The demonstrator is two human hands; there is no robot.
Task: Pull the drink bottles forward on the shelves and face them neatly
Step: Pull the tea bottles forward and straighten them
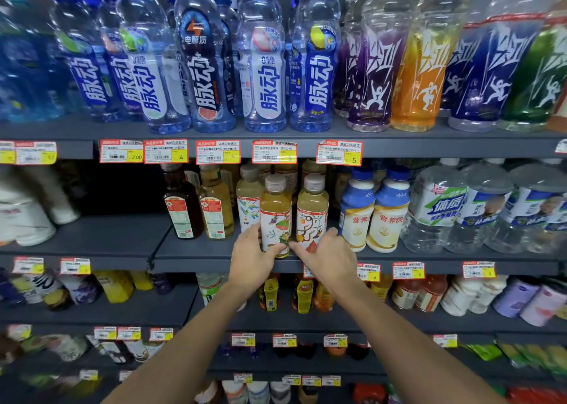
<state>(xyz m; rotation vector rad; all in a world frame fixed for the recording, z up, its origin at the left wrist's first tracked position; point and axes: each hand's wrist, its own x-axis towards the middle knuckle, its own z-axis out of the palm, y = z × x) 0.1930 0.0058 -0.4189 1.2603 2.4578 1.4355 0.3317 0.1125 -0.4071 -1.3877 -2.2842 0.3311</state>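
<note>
Two yellow tea bottles with white flowered labels stand side by side at the front edge of the middle shelf (196, 247). My left hand (253, 258) wraps the base of the left tea bottle (275, 207). Around the base of the right tea bottle (312, 210) curls my right hand (328, 258), its index finger reaching toward the left bottle. A third bottle of the same kind (248, 201) stands just behind and to the left. More of them sit deeper in the row, half hidden.
Two dark and amber bottles (196, 207) stand left of the tea. Blue-and-white milk drink bottles (374, 210) and clear water bottles (460, 210) stand to the right. Blue sports drinks (260, 57) fill the shelf above. The lower shelves hold small bottles. The left part of the middle shelf is dark.
</note>
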